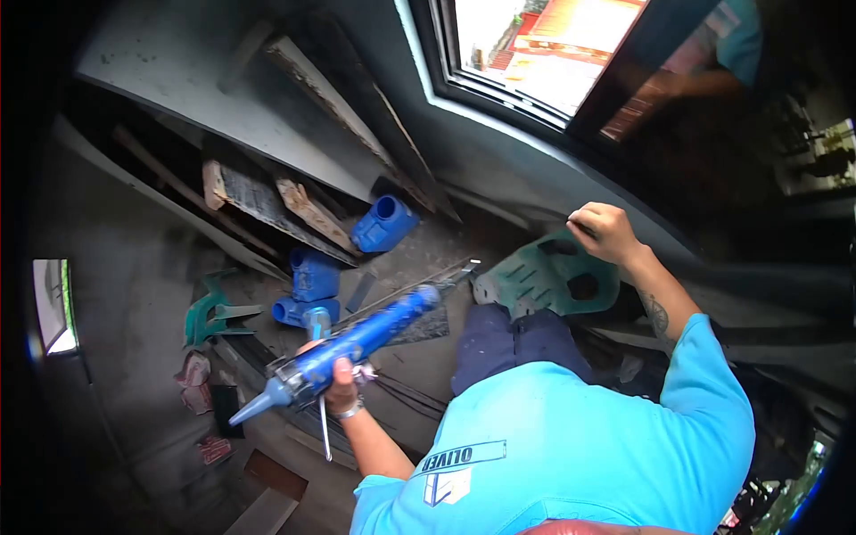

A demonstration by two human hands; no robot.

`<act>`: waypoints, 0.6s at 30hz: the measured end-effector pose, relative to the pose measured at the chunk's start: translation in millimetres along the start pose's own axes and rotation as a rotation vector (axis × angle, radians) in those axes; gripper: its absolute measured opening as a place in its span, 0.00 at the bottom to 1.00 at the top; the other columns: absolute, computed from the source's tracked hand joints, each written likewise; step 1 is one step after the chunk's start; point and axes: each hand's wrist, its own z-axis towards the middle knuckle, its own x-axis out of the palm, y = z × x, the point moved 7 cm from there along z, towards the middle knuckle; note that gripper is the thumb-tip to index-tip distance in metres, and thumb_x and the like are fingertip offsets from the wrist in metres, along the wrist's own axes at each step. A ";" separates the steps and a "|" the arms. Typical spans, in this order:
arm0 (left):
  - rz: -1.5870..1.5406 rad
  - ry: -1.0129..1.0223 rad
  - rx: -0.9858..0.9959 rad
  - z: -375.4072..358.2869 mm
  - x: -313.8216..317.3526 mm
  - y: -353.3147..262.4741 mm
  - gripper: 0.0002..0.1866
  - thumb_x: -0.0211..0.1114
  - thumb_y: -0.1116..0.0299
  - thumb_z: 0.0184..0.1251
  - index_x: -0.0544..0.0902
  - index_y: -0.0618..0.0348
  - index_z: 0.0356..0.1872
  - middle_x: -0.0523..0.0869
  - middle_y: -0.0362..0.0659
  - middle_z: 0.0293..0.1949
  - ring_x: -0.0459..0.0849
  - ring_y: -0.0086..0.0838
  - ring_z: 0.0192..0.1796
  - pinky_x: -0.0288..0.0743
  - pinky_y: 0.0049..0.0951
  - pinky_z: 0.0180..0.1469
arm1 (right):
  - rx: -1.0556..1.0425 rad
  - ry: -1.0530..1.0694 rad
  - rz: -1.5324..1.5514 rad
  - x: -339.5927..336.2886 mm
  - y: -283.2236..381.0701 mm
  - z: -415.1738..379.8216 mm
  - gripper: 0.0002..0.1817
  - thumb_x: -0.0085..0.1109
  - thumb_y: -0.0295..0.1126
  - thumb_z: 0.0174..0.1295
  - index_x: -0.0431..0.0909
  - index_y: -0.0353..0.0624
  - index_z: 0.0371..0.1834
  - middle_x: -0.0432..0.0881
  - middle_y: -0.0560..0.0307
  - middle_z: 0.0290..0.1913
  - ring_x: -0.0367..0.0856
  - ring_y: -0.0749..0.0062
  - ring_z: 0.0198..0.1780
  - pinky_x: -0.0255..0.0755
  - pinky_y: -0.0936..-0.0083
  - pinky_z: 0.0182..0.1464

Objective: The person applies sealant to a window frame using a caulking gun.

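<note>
My left hand (341, 389) grips a blue caulking gun (370, 332), slightly blurred. The gun lies slantwise across my view, its pale blue nozzle (259, 403) aimed down to the left and its rod end toward the upper right. My right hand (606, 230) is raised below the window, with fingers and thumb pinched together. What lies between those fingers, if anything, is too small to make out. Beneath that hand is a green plastic chair (526, 278) with slots and holes, close in front of my legs.
The window (535, 53) with its dark frame is at the upper right. Blue cut-open plastic jugs (385, 223) sit near wooden boards (267, 203). Long planks (339, 107) lean on the wall. Another green plastic piece (209, 312) and scraps lie left; dark cables (415, 397) cross the floor.
</note>
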 end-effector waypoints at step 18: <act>-0.101 0.073 -0.364 -86.6 -95.7 452.4 0.20 0.69 0.70 0.55 0.74 0.60 0.48 0.80 0.39 0.21 0.74 0.24 0.14 0.72 0.26 0.16 | 0.100 -0.301 -0.203 220.7 -1.7 -193.3 0.08 0.67 0.26 0.48 0.82 0.39 0.31 0.81 0.51 0.27 0.82 0.60 0.32 0.75 0.70 0.35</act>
